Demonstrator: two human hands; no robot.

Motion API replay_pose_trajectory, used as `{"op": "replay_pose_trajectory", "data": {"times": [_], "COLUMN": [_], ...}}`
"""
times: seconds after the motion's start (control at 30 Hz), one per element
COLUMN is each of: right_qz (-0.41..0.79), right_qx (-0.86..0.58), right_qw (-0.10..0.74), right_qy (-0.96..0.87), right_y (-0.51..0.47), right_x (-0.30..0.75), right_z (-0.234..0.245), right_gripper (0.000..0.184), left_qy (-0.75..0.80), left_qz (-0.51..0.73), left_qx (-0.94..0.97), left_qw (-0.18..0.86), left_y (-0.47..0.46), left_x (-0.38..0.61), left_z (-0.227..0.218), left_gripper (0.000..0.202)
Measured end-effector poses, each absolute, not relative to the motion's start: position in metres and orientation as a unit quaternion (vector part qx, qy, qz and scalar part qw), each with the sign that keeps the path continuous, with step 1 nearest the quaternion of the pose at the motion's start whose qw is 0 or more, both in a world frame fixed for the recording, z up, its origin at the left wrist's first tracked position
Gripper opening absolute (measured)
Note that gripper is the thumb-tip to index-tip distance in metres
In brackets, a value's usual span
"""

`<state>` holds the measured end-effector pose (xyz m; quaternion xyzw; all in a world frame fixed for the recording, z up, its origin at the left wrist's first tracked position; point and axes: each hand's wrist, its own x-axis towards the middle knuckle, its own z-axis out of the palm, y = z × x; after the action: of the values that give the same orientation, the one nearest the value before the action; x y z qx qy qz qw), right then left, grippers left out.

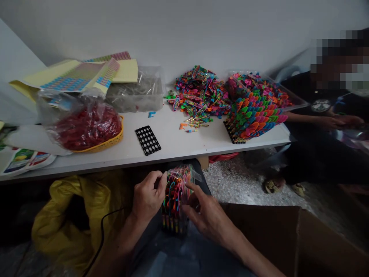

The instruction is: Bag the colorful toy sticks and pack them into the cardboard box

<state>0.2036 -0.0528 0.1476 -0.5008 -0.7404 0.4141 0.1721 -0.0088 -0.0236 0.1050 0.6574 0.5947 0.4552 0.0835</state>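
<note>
On my lap stands a clear plastic package [173, 196] filled with rows of small colourful plastic toys, with striped stick ends showing along its lower part. My left hand [150, 194] pinches the package's upper left edge between thumb and fingers. At the opposite side, my right hand [206, 209] has its index finger and thumb curled on the plastic, the other fingers bent behind. A loose flap of clear film sticks out at the top right of the package. Just beyond, on the white table [178, 144], lies a black perforated tray [148, 140].
Colourful toys lie in a pile [201, 92], stand in a packed rack [253, 117] and fill a clear bin [294, 100]. Left are a yellow basket [108, 145] of bagged red pieces and printed sheets [77, 75]. A cardboard box [265, 234] sits beside me; another person sits right.
</note>
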Motion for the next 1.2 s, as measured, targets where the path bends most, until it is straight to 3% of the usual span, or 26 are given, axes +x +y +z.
{"op": "replay_pose_trajectory", "data": {"times": [0.1, 0.2, 0.27, 0.6, 0.8, 0.93, 1.03, 1.2], "right_qz": [0.459, 0.485, 0.493, 0.488, 0.459, 0.45, 0.476, 0.464], "right_qx": [-0.484, -0.488, -0.49, -0.464, -0.481, -0.466, -0.466, -0.523], "right_qw": [0.206, 0.215, 0.221, 0.225, 0.167, 0.157, 0.189, 0.322], "right_qy": [-0.716, -0.693, -0.684, -0.704, -0.728, -0.746, -0.721, -0.638], "right_y": [-0.06, -0.06, -0.057, -0.055, -0.06, -0.057, -0.059, -0.072], "right_x": [0.198, 0.196, 0.196, 0.204, 0.204, 0.206, 0.206, 0.208], "right_z": [0.147, 0.145, 0.141, 0.141, 0.146, 0.143, 0.138, 0.128], "right_gripper": [0.061, 0.036, 0.028, 0.022, 0.011, 0.015, 0.019, 0.027], "left_qy": [0.594, 0.609, 0.608, 0.579, 0.569, 0.533, 0.498, 0.519], "left_qz": [0.441, 0.44, 0.445, 0.446, 0.414, 0.385, 0.372, 0.411], "left_qx": [0.671, 0.654, 0.647, 0.675, 0.692, 0.734, 0.768, 0.726], "left_qw": [0.053, 0.091, 0.117, 0.1, 0.162, 0.167, 0.156, 0.187], "left_y": [-0.024, -0.026, -0.027, -0.026, -0.015, -0.005, 0.002, 0.005], "left_x": [-0.011, -0.014, -0.015, -0.017, -0.022, -0.026, -0.027, -0.017], "left_z": [0.112, 0.117, 0.118, 0.114, 0.121, 0.121, 0.122, 0.137], "left_gripper": [0.016, 0.019, 0.021, 0.016, 0.015, 0.03, 0.022, 0.02]}}
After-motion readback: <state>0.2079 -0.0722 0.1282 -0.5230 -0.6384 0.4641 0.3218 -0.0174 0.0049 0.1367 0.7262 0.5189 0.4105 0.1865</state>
